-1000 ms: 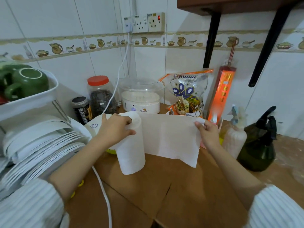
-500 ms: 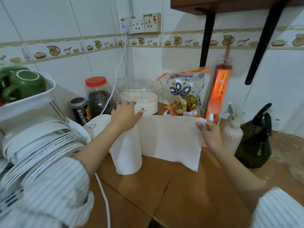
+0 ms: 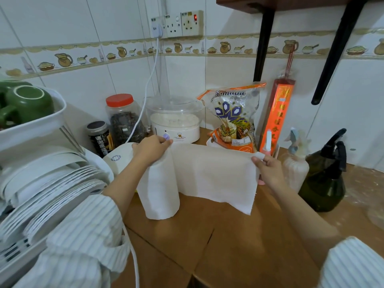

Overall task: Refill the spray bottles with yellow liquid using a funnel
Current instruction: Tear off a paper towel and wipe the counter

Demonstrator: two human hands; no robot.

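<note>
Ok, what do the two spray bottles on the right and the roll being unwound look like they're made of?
The dark green spray bottle looks like glossy translucent plastic, possibly glass: it shows sharp highlights, and its trigger is matte black. The pale spray bottle looks like ribbed, cloudy plastic. The paper towel roll is soft matte white paper, lightly textured; its loose sheet drapes between the two hands.

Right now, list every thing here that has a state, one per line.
paper towel roll: upright on the counter, one sheet pulled out
sheet: stretched, not yet torn off
left hand: grips the roll's top
right hand: pinches the sheet's corner
dark green spray bottle: upright, sprayer on
clear spray bottle: upright, sprayer on
jar: red lid on
wall socket: red light showing
</note>
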